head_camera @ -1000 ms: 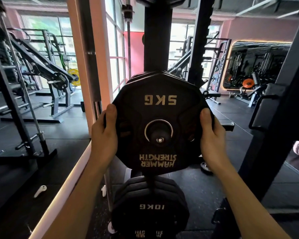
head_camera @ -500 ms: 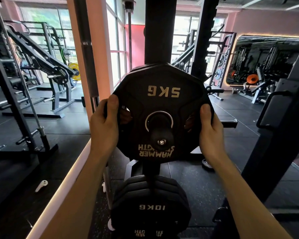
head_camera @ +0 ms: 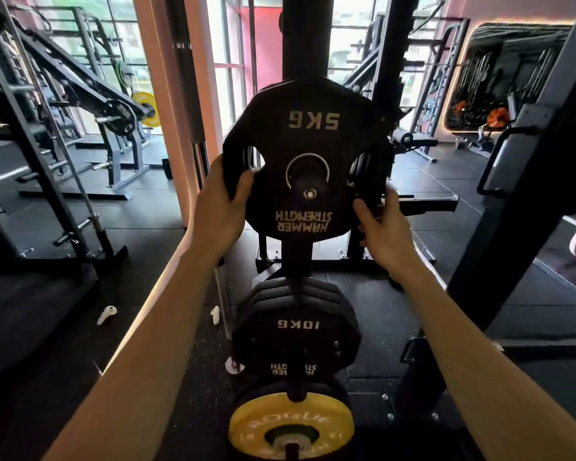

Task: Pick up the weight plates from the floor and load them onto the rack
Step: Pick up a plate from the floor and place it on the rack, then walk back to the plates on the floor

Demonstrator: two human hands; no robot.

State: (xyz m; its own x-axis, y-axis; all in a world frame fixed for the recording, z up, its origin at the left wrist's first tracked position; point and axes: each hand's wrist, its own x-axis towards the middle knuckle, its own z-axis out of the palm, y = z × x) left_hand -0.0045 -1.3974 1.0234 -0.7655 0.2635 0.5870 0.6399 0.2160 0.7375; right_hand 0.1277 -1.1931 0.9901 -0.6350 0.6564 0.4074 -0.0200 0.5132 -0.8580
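Observation:
A black 5 kg plate (head_camera: 308, 154) with upside-down lettering sits over the end of an upper peg (head_camera: 309, 194) of the black rack post (head_camera: 306, 34); the peg end shows low in its centre hole. More black plates (head_camera: 374, 128) hang just behind it. My left hand (head_camera: 220, 207) grips its left edge, thumb at the grip hole. My right hand (head_camera: 381, 227) holds its lower right edge, thumb in front and fingertips behind. Lower pegs carry a stack of 10 kg plates (head_camera: 296, 324) and a yellow plate (head_camera: 290, 424).
A slanted black frame beam (head_camera: 526, 181) crosses close on my right. A vertical barbell (head_camera: 188, 94) stands by the pink pillar left of the rack. Small white objects (head_camera: 106, 315) lie on the dark rubber floor. A lever machine (head_camera: 80, 94) fills the left, a bench (head_camera: 413, 139) behind.
The plate has gone further back on the peg. My right hand slid from the side edge down to the lower right edge; my left thumb moved to the grip hole. The view tilted down.

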